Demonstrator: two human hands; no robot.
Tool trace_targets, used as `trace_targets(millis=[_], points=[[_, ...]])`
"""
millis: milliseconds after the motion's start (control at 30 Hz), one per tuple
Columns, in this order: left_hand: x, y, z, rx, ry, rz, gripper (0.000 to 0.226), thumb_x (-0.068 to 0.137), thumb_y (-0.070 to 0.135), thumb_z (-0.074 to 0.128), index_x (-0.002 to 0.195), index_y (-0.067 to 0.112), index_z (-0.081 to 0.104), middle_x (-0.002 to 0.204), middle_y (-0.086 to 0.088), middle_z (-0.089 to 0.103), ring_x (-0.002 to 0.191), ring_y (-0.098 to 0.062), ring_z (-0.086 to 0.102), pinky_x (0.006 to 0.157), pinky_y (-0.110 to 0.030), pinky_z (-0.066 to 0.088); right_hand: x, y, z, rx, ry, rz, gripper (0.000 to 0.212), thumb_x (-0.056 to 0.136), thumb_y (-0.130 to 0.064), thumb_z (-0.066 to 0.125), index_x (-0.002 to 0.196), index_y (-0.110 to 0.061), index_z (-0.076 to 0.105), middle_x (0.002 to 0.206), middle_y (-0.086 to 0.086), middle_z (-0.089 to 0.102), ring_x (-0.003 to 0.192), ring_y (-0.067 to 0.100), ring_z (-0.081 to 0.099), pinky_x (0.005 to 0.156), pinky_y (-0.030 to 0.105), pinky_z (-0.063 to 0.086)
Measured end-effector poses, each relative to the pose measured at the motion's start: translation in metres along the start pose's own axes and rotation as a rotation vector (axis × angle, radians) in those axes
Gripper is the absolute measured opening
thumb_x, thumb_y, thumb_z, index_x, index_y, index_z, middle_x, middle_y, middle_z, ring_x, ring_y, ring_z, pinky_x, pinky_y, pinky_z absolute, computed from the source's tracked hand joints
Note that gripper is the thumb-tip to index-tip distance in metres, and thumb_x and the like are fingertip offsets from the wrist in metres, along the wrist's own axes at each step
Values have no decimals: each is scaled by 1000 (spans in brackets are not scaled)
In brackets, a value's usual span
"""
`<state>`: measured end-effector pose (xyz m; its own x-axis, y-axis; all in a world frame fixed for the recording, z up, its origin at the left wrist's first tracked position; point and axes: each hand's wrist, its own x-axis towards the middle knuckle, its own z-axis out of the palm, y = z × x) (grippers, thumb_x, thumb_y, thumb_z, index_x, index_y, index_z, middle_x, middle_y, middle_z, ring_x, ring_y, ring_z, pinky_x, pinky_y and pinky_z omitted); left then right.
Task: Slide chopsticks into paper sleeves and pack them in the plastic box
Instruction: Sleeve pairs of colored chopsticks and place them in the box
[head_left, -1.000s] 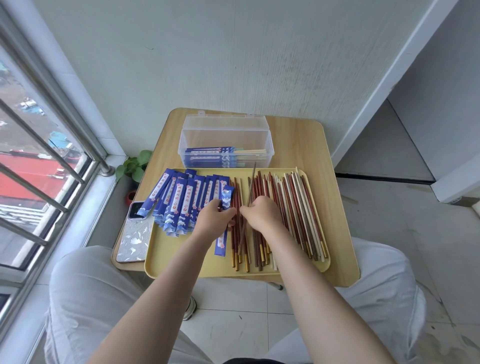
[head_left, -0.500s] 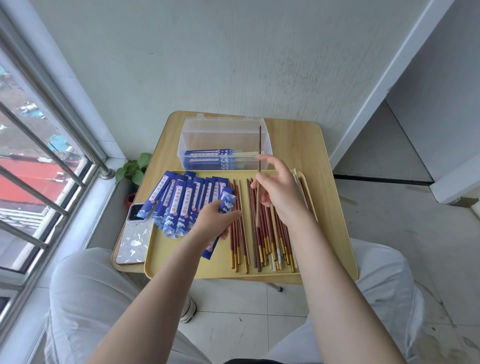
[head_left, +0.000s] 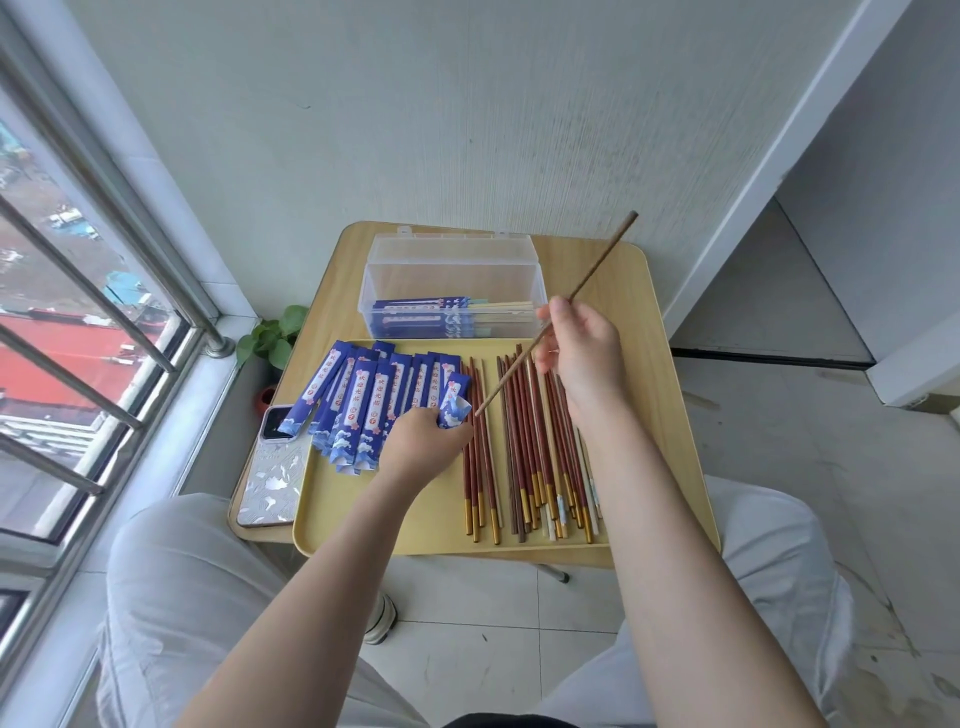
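On the yellow tray (head_left: 405, 525), the left hand (head_left: 422, 441) pinches the open end of a blue paper sleeve (head_left: 453, 402) beside the fanned sleeves (head_left: 363, 405). Further right, the right hand (head_left: 584, 353) has its grip closed on a brown chopstick (head_left: 587, 280), tilted above the loose chopsticks (head_left: 530, 457), its lower tip just beside the sleeve's mouth. The plastic box (head_left: 452, 270) stands behind the tray on the worktop (head_left: 660, 374).

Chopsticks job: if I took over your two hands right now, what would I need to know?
Left hand grips one blue paper sleeve, its mouth crumpled open, over the yellow tray.
Right hand pinches one brown chopstick, tip aimed at that sleeve, not in yet.
Empty sleeves lie fanned on the tray's left; loose chopsticks on its right.
Done: a few sleeved pairs already lie in the clear plastic box.
Left: slide this one in, then sleeve and pack the rest.
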<state>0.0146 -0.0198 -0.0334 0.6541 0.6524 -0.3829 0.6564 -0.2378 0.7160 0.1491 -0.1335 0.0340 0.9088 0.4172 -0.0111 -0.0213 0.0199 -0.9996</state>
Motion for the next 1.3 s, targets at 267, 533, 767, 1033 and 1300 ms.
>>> trace_targets(millis=[267, 533, 767, 1033, 1300], points=[[-3, 2, 2, -9, -65, 64, 36, 87, 20, 64, 60, 16, 42, 54, 3, 41, 51, -12, 38, 50, -25, 32, 3, 9, 3, -26, 56, 26, 26, 106, -25, 47, 87, -14, 62, 59, -2, 60, 52, 18, 57, 64, 46, 55], [-8, 21, 0, -274, -219, 161, 32, 96, 40, 60, 93, 9, 55, 65, -9, 50, 49, -14, 50, 50, -32, 54, -15, 20, 18, -364, -332, 132, 54, 92, -16, 68, 137, -30, 43, 94, 0, 75, 88, 13, 71, 86, 35, 55], [-11, 13, -4, -277, -263, 161, 43, 105, 49, 38, 100, 9, 55, 53, -4, 51, 40, -18, 46, 48, -29, 47, -5, 22, 17, -283, -3, -10, 51, 100, -16, 57, 145, -23, 34, 87, 1, 72, 65, 16, 67, 62, 38, 59], [-14, 14, 3, -352, -202, 261, 32, 107, 33, 43, 89, 9, 54, 50, -1, 46, 36, -14, 36, 37, -25, 34, -1, 22, 15, -363, -119, -55, 21, 101, -14, 54, 121, -19, 59, 86, -3, 73, 64, 15, 71, 62, 39, 59], [-2, 4, 4, -449, -108, 2, 36, 105, 38, 44, 86, 9, 53, 51, -1, 47, 37, -15, 38, 38, -25, 34, -11, 58, 23, -978, -239, 148, 15, 100, -13, 49, 104, -14, 63, 98, 4, 67, 82, 22, 65, 70, 36, 55]])
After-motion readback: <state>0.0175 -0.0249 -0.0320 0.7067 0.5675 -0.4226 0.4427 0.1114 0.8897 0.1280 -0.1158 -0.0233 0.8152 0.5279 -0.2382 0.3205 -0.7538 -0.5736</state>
